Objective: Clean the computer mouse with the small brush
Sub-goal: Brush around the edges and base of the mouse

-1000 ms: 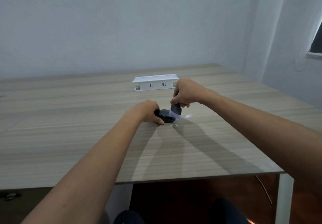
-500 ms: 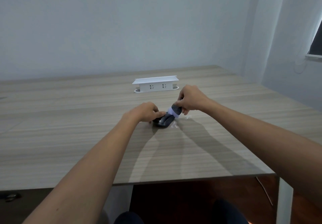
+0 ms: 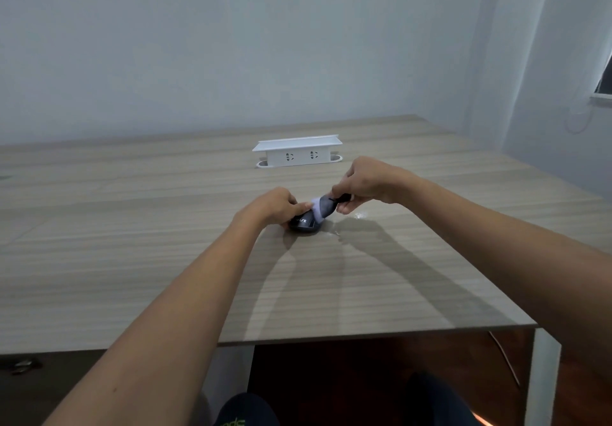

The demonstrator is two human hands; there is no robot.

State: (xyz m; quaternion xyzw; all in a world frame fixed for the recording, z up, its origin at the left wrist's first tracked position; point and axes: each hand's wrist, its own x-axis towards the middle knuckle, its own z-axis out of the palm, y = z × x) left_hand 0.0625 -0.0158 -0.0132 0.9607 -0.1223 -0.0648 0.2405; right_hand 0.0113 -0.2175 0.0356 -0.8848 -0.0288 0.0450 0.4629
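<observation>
A dark computer mouse (image 3: 304, 224) lies on the wooden table (image 3: 132, 260) near its middle. My left hand (image 3: 270, 207) grips the mouse from the left and far side, fingers over its top. My right hand (image 3: 362, 182) pinches a small brush (image 3: 323, 208) with a dark body and pale bristles. The brush is tilted, and its bristles touch the mouse's upper right part, close to my left fingertips.
A white power strip box (image 3: 298, 153) with two sockets stands behind the hands. A small shiny patch (image 3: 359, 216) lies on the table right of the mouse. The table's front edge (image 3: 364, 334) is near, with a white leg (image 3: 539, 376) at the right corner.
The brush has swept from the mouse's right end up and leftwards over its top. My left hand has shifted its grip and the mouse has turned slightly.
</observation>
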